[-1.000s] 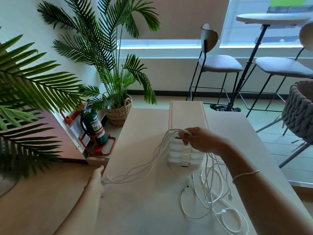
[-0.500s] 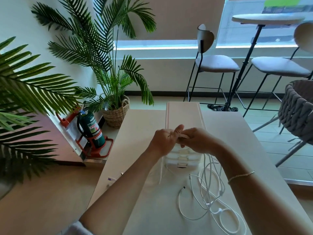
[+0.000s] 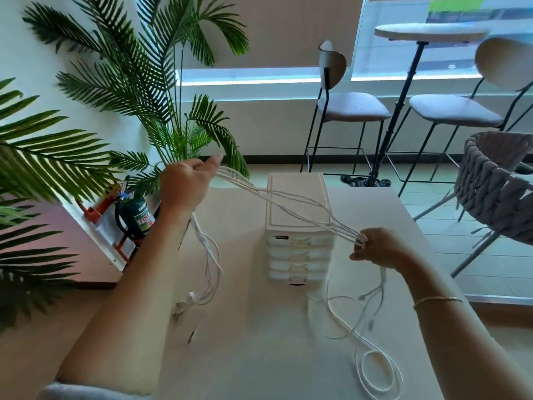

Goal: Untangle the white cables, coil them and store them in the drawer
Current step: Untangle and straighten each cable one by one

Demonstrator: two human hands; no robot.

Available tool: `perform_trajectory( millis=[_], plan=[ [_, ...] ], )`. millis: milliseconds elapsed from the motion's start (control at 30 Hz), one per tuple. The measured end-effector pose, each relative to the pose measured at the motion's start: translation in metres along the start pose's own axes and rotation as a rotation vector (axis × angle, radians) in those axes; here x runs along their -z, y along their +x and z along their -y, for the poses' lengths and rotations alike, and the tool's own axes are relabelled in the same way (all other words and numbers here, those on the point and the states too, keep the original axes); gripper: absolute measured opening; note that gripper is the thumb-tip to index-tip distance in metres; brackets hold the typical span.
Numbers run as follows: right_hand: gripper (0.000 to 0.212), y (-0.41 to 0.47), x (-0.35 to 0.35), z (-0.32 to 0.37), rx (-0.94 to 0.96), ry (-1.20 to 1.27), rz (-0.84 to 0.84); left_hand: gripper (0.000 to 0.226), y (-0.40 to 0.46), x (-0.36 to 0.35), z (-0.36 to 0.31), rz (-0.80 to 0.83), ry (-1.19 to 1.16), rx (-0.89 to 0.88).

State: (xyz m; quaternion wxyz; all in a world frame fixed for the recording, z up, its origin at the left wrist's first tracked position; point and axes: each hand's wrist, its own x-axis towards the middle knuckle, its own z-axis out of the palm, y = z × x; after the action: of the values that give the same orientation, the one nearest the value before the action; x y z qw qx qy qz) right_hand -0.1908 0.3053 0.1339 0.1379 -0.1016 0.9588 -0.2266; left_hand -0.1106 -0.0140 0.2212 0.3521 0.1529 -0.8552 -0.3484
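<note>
Above the counter (image 3: 259, 356), left hand (image 3: 184, 186) and right hand (image 3: 377, 249), held apart, each pinch the white cables (image 3: 288, 206), stretching them over the drawer unit (image 3: 297, 226), likely to separate strands.

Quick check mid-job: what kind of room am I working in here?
Probably an office lounge or cafe-style break area: tall bar stools at a round high table by a window, potted palms, and a floor-mounted fire extinguisher.

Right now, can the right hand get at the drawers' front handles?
Probably not yet. The right hand sits right beside the drawer unit with nothing between, but it is pinching the white cables stretched across to the left hand. It would need to let go first.
</note>
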Motion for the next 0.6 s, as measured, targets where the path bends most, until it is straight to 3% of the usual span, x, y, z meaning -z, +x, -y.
perform_trajectory(
  millis=[100, 233, 333, 400, 533, 600],
  plan=[
    [0.025, 0.002, 0.001, -0.017, -0.054, 0.010, 0.018, 0.059, 0.007, 0.010, 0.009, -0.016, 0.028, -0.001],
    [0.031, -0.001, 0.004, -0.007, -0.107, -0.082, 0.272, 0.061, 0.000, 0.003, 0.007, 0.045, -0.006, -0.007],
    [0.035, -0.004, 0.007, 0.010, -0.045, 0.000, 0.372, 0.063, -0.005, -0.003, 0.002, 0.092, -0.033, -0.056],
    [0.036, -0.007, 0.005, 0.026, 0.034, 0.101, 0.362, 0.063, -0.009, -0.005, -0.003, 0.128, -0.040, -0.087],
    [0.036, -0.022, -0.002, 0.076, 0.315, 0.394, 0.163, 0.061, -0.022, -0.014, -0.015, 0.251, -0.048, -0.153],
    [0.041, -0.029, -0.009, 0.103, 0.423, 0.542, 0.168, 0.061, -0.029, -0.022, -0.021, 0.298, -0.043, -0.169]
  ],
)
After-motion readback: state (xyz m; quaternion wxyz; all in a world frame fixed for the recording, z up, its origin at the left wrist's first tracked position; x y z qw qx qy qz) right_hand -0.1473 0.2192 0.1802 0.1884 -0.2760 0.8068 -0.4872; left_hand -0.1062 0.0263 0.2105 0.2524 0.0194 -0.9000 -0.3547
